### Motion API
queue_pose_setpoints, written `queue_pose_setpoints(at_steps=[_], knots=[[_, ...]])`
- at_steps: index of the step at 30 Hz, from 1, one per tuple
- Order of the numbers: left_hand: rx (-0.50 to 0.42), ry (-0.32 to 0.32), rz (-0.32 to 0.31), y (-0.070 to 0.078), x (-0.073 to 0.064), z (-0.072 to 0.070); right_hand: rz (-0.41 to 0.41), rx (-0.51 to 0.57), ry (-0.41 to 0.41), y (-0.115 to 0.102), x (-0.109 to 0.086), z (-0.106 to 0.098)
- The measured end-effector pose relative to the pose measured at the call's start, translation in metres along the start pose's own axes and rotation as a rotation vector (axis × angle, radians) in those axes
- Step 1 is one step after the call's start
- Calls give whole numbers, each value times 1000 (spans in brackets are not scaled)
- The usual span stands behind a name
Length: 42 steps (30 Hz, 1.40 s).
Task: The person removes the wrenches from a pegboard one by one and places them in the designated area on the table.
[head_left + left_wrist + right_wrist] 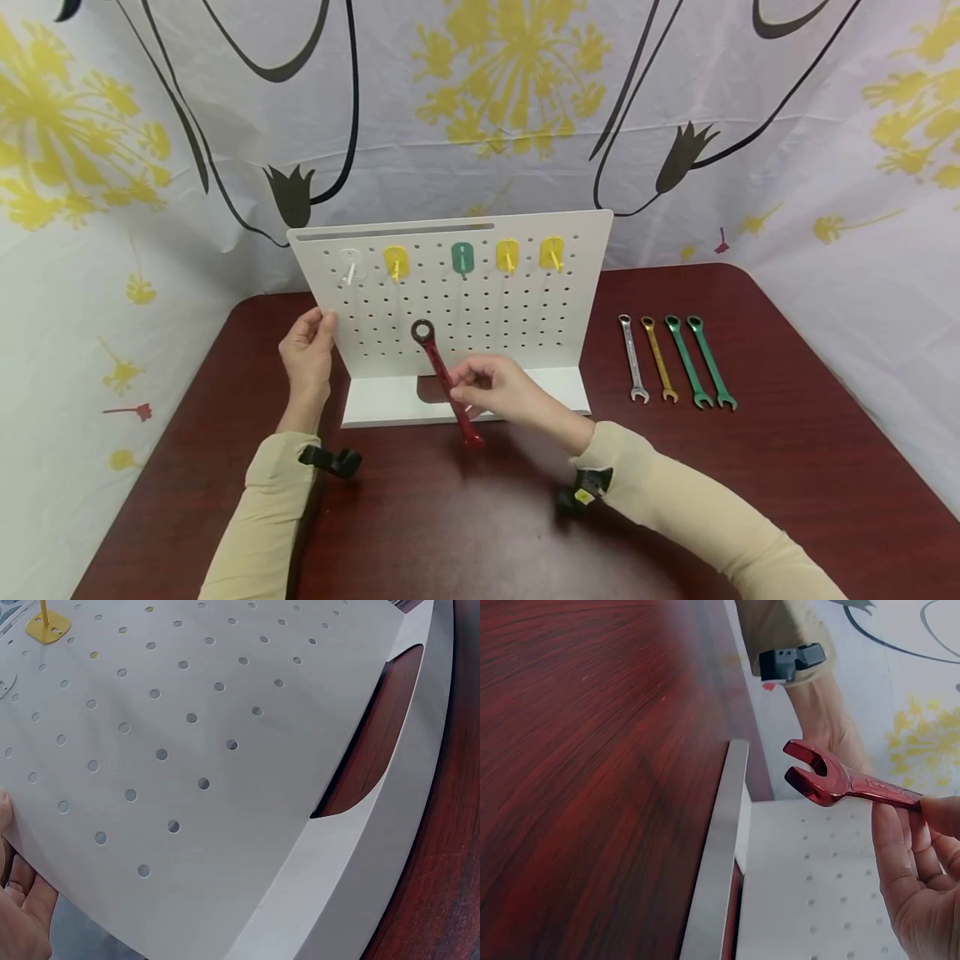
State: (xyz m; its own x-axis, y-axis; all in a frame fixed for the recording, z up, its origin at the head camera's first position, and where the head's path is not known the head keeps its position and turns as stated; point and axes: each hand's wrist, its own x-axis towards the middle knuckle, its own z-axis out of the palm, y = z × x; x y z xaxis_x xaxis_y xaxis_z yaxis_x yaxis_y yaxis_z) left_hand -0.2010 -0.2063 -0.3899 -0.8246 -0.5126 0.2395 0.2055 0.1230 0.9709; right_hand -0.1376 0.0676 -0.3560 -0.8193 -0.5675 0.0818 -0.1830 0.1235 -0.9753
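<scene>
A red combination wrench (441,371) is pinched at its shaft between the thumb and fingers of my right hand (501,388), ring end up and open end down. It is held in front of a white pegboard stand (480,321). In the right wrist view the red wrench's open jaw (821,776) faces away from the fingers. My left hand (307,346) grips the board's left edge, thumb on the front face and fingers behind, as the left wrist view also shows. Along the board's upper part sit a white hook (350,267), yellow hooks (396,263) and a green hook (462,258).
To the board's right, on the dark red table (525,517), lie a silver wrench (633,358), a gold wrench (659,358) and two green wrenches (688,362). A patterned curtain (480,100) hangs behind the table. The stand's base has a cut-out near its middle.
</scene>
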Motion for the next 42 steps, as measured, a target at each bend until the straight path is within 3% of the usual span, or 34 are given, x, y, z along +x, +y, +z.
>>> queue_pose_setpoints(at_steps=[18,28,32,42], knots=[[1,-5,-10,1,-1,-1,75,-38,58,21,-47,-56],[-14,-4,-14,3,-1,0,149,-110,154,31,-76,-101],[-16,-2,-22,2,-1,0,171,-96,201,34,-90,-118],[-4,-8,-12,2,-1,0,120,5,319,36,-120,-166]])
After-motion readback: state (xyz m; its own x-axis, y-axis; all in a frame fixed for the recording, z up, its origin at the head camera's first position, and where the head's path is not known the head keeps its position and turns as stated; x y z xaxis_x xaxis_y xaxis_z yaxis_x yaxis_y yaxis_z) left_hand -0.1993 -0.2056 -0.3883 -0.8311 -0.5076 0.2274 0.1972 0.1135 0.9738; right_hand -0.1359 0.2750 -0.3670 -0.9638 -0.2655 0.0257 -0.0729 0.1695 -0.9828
